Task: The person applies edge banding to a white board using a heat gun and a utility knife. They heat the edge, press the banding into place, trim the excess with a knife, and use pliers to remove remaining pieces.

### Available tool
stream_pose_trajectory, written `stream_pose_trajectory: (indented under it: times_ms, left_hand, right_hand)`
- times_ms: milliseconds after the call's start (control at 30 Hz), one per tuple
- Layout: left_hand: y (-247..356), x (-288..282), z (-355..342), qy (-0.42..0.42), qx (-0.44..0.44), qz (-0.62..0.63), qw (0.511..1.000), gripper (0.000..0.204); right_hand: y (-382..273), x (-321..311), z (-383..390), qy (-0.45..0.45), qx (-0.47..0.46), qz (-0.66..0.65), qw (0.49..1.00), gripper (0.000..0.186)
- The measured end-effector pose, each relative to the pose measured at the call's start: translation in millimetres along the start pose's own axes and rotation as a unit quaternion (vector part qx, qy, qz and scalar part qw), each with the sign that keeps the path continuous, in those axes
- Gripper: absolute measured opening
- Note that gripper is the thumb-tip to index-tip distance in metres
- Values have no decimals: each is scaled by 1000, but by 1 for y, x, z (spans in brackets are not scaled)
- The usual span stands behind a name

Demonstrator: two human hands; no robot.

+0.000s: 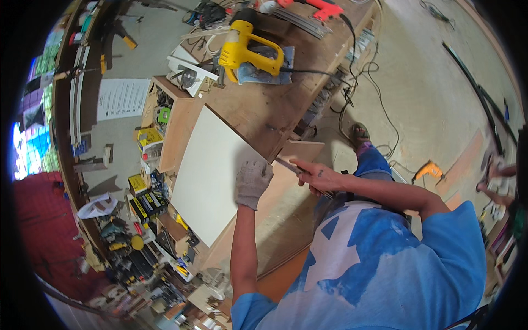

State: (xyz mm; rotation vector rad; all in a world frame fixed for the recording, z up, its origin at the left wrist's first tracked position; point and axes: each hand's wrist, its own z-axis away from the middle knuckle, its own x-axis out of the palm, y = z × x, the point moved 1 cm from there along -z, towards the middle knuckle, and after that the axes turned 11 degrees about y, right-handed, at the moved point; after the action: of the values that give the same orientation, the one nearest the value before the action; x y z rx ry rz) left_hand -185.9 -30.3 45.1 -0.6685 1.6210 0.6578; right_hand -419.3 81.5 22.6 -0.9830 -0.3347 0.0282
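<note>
A white board with a dark edge lies tilted on the wooden workbench. My left hand, in a grey work glove, is closed with its fingers curled at the board's right corner. My bare right hand is wrapped round a long, narrow metal tool; its exact kind is unclear. The tool's far end points at the board's corner, close to my left fingers. Whether it touches the edge cannot be made out. A pale wooden panel lies beneath, between my hands.
A yellow heat gun rests on the bench's far part, its cord running right. Beyond it is a red power tool. Boxes and loose tools crowd the left. On the right floor lie an orange drill and black strips.
</note>
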Motion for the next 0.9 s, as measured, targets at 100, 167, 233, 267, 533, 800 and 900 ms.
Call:
stream_pose_trajectory:
  times_ms: [100, 167, 233, 267, 533, 800, 900]
  left_hand:
    - [-7, 2, -7, 24, 55, 49, 997, 23]
    - [-12, 8, -7, 15, 68, 51, 996, 24]
    - [-13, 4, -13, -10, 107, 93, 990, 23]
    - [-15, 4, -10, -14, 93, 105, 990, 22]
    - [-14, 3, -17, -146, -29, 117, 982, 26]
    - [-3, -3, -29, -212, -138, 37, 967, 35]
    - [-23, 3, -32, -246, -195, 165, 935, 29]
  right_hand:
    - [14, 27, 0, 86, -19, -58, 994, 56]
    - [33, 50, -3, 151, -38, -106, 982, 55]
    - [57, 77, -9, 211, -66, -175, 960, 56]
    - [70, 92, -9, 235, -74, -206, 947, 57]
    - [128, 172, 8, 225, -119, -192, 948, 54]
    - [144, 172, 14, 242, -193, -77, 948, 53]
    - [141, 161, 2, 294, -253, -134, 912, 53]
